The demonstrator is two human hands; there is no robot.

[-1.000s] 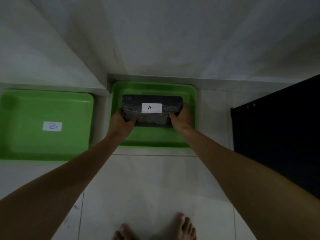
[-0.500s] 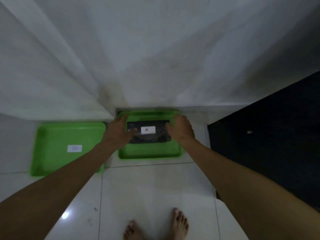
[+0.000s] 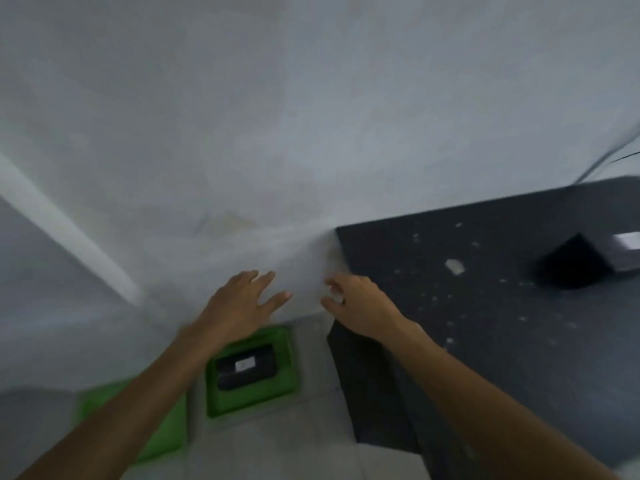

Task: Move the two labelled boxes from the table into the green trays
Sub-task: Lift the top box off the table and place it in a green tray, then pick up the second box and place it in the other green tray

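A dark box with a white label [image 3: 246,367] lies in the right-hand green tray [image 3: 287,372] on the floor. The other green tray [image 3: 169,431] sits to its left, mostly hidden behind my left forearm. My left hand [image 3: 239,303] hovers above the trays with its fingers spread and nothing in it. My right hand [image 3: 356,303] is raised beside it, fingers loosely curled, also empty, at the near corner of the black table [image 3: 485,306]. A second dark box with a white label [image 3: 588,261] rests on that table at the far right.
A white wall fills the upper part of the view. The black table's top is speckled with small light spots. A thin cable [image 3: 609,161] runs down the wall at the top right. The floor is pale tile. The picture is blurred by motion.
Both hands have let go of the box labelled A, which stays in the right-hand tray. The hands rose and the view swung up and right, so the table and second box show.
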